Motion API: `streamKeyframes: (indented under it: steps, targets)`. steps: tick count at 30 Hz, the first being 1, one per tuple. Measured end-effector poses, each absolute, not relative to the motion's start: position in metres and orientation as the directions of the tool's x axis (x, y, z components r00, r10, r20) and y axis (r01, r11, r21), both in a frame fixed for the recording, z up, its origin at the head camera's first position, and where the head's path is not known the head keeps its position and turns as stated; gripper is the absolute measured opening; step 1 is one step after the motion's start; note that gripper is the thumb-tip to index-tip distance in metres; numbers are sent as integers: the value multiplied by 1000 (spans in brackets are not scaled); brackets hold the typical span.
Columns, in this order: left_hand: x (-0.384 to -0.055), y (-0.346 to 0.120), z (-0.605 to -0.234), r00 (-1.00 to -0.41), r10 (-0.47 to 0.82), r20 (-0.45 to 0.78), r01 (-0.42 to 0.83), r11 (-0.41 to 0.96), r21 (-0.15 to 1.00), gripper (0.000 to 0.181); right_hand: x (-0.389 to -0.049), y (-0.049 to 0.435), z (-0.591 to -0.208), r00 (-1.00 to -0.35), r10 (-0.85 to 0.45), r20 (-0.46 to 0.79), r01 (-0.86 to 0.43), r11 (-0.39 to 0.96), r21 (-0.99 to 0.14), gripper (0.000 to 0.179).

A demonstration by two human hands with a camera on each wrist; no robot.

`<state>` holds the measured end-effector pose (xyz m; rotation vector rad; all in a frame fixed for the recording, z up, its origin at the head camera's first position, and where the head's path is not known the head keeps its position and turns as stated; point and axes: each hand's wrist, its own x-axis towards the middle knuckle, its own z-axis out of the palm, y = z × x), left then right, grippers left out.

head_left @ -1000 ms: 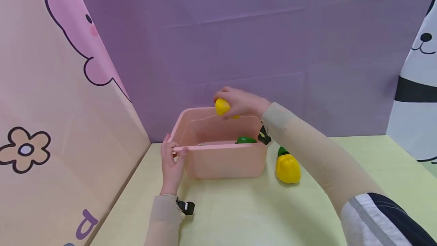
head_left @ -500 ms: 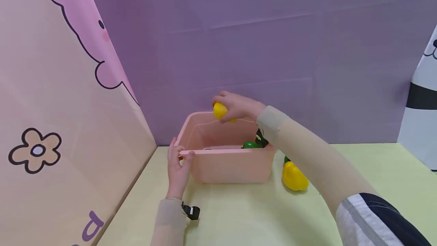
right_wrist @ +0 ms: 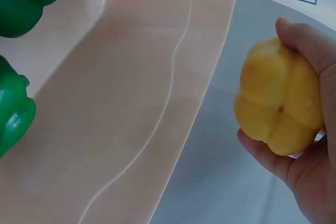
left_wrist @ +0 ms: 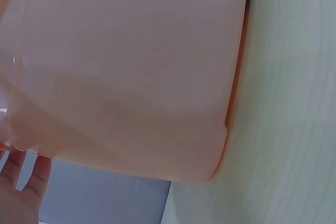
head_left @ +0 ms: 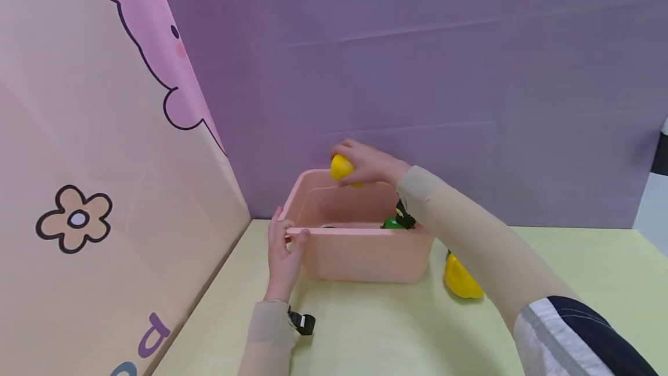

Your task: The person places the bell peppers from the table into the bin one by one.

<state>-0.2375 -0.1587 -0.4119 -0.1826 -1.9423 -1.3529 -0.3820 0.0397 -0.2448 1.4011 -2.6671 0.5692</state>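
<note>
A pink plastic bin (head_left: 365, 255) stands on the table against the purple backdrop. At its front left corner my left hand (head_left: 284, 257) grips the rim, thumb on the near side; fingers (left_wrist: 35, 178) show at the bin's edge in the left wrist view. Over the bin's back part, my right hand (head_left: 369, 164) holds a yellow bell pepper (right_wrist: 281, 98) between thumb and fingers. Several green bell peppers (right_wrist: 16, 108) lie inside the bin, mostly hidden by its front wall in the head view.
Another yellow bell pepper (head_left: 461, 278) lies on the table right of the bin, partly behind my right forearm. A patterned panel (head_left: 130, 202) rises along the left side, and the purple backdrop (head_left: 417, 74) closes off the back.
The head view has swung slightly right, so the scene sits further left relative to my gaze direction. Both hands keep their holds; the yellow bell pepper stays over the bin.
</note>
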Motion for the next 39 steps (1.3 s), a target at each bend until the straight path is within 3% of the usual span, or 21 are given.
streamKeyframes:
  steps: [11, 18, 27, 39]
  targets:
    - [-235, -155, -413, -715, -320, 621, 472, 434, 767, 21, -384, 29, -249, -543, -801, 253, -837, 492, -239, 50]
    - [-229, -146, -420, -766, -303, 566, 416, 437, 797, 24, -387, 39, -279, -565, -803, 193, -820, 520, -238, 54]
    - [-205, -128, -381, -736, -273, 619, 489, 418, 766, 18, -392, 48, -284, -575, -808, 132, -815, 549, -186, 58]
    - [-213, -121, -379, -739, -243, 628, 518, 391, 761, 19, -392, 73, -282, -638, -767, 70, -764, 619, -180, 59]
